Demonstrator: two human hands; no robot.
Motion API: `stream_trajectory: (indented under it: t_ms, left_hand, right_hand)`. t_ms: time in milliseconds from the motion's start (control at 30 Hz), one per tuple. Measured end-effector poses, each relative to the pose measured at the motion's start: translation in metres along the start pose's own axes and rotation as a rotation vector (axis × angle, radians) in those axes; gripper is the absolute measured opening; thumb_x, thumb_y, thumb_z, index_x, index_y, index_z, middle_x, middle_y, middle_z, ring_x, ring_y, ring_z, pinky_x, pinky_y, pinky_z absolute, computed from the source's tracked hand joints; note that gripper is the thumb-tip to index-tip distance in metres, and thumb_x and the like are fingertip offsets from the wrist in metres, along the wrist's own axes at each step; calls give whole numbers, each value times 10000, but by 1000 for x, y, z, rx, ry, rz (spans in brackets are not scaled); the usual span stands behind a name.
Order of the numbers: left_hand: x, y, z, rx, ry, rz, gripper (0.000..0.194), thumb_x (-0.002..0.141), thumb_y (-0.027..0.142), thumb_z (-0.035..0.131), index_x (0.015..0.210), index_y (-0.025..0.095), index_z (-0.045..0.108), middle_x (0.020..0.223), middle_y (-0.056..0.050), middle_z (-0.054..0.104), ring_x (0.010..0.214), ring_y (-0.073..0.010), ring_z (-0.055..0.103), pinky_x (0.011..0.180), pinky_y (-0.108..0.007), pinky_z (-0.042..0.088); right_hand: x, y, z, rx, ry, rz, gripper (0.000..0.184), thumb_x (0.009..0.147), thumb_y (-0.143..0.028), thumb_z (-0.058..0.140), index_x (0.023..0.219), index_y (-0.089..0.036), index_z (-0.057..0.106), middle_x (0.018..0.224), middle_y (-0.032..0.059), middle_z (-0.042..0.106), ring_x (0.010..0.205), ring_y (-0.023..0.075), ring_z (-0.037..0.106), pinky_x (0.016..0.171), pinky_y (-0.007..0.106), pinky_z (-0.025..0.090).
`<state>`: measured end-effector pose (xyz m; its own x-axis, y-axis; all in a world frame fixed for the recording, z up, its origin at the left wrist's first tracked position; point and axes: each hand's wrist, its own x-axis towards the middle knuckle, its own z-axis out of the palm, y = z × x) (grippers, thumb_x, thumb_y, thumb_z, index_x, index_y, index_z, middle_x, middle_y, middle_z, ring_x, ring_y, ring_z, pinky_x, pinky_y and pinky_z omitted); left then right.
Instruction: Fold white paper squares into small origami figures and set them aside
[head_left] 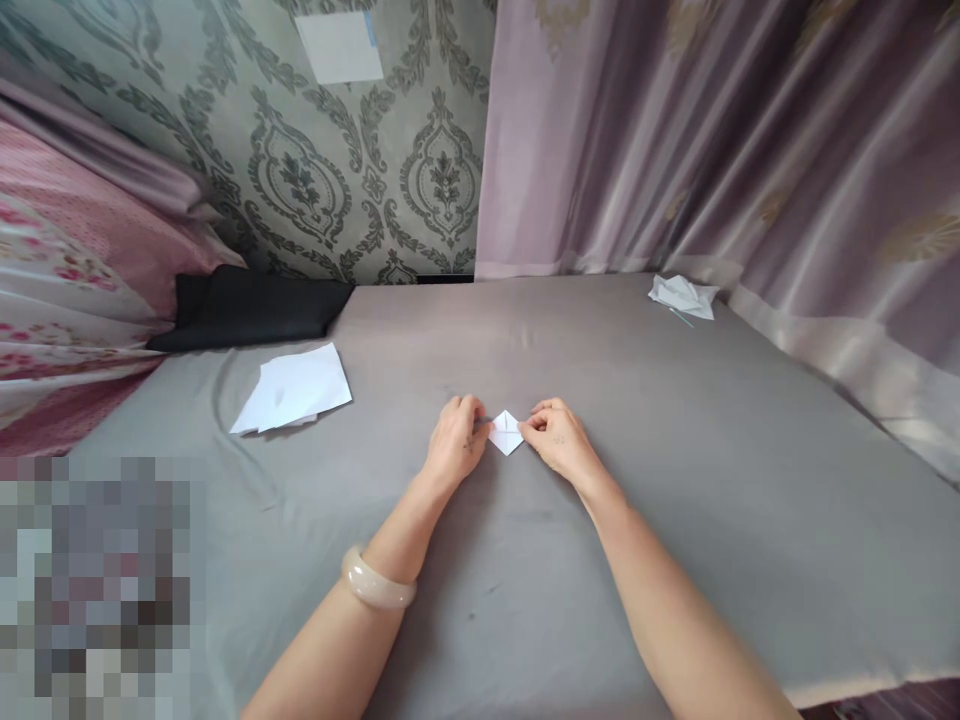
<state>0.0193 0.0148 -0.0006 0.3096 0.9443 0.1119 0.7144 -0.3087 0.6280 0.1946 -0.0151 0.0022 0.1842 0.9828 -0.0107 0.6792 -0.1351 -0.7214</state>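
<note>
A small folded white paper [506, 434], diamond-shaped with crease lines crossing it, is held between my two hands just above or on the grey cloth. My left hand [456, 438] pinches its left corner, thumb and fingers together. At the opposite corner, my right hand [561, 437] grips the paper between thumb and forefinger. A pale bangle [378, 580] circles my left wrist. Whether the paper touches the cloth, I cannot tell.
Grey cloth [712, 480] covers the table. Loose white sheets [296, 388] lie at the left, near a folded black cloth [255, 305]. Folded white papers [681, 296] sit at the back right beside a thin pale stick. Curtains [637, 130] hang behind the right edge.
</note>
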Motion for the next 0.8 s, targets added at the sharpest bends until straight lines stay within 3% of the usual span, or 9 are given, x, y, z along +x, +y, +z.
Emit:
stream_trajectory:
  t_ms: [200, 367, 533, 600, 700, 800]
  left_hand:
    - [-1, -3, 1, 28, -117, 318, 330, 913, 139, 354, 1075, 240, 623, 982, -57, 581, 898, -185, 511, 806, -291, 445]
    - [0, -4, -1, 121, -169, 345, 397, 909, 119, 336, 1087, 253, 664, 1003, -63, 559, 897, -176, 506, 764, -270, 436]
    - [0, -1, -1, 177, -180, 328, 412, 900, 120, 350, 1077, 291, 680, 1006, -61, 566, 906, -188, 481, 804, -279, 406]
    - [0, 0, -1, 186, -143, 278, 373, 913, 171, 369, 1084, 305, 671, 1023, -62, 576, 935, -206, 469, 844, -309, 382]
    - [-1, 0, 1, 167, -35, 51, 299, 886, 301, 482, 1164, 290, 594, 1077, -71, 573, 1000, -244, 452, 863, -361, 354]
    - [-2, 0, 2, 116, 9, -131, 321, 830, 393, 571, 1121, 261, 581, 1089, -82, 565, 1020, -264, 449, 867, -380, 343]
  right_hand:
    - [0, 10, -4, 34, 6, -7, 134, 733, -286, 610, 661, -174, 618, 1008, 59, 540, 720, 114, 564, 747, 277, 455]
    - [-1, 17, -9, 98, 45, -93, 111, 740, -229, 582, 826, -190, 640, 904, 25, 586, 708, 122, 567, 725, 271, 463]
    - [-11, -3, 1, 116, 88, -231, 230, 846, -147, 411, 932, -195, 619, 965, 36, 626, 868, 140, 594, 814, 268, 450]
    - [-17, -12, 7, 35, 60, -304, 265, 853, -105, 384, 947, -190, 616, 958, 49, 626, 892, 153, 591, 826, 276, 442]
    - [-26, -19, 10, -124, 11, -336, 313, 875, -77, 357, 1023, -187, 610, 1003, 76, 610, 925, 168, 577, 835, 284, 431]
    - [-32, -22, 8, -252, -32, -382, 338, 909, -100, 354, 1092, -202, 619, 1011, 87, 591, 953, 181, 553, 839, 284, 427]
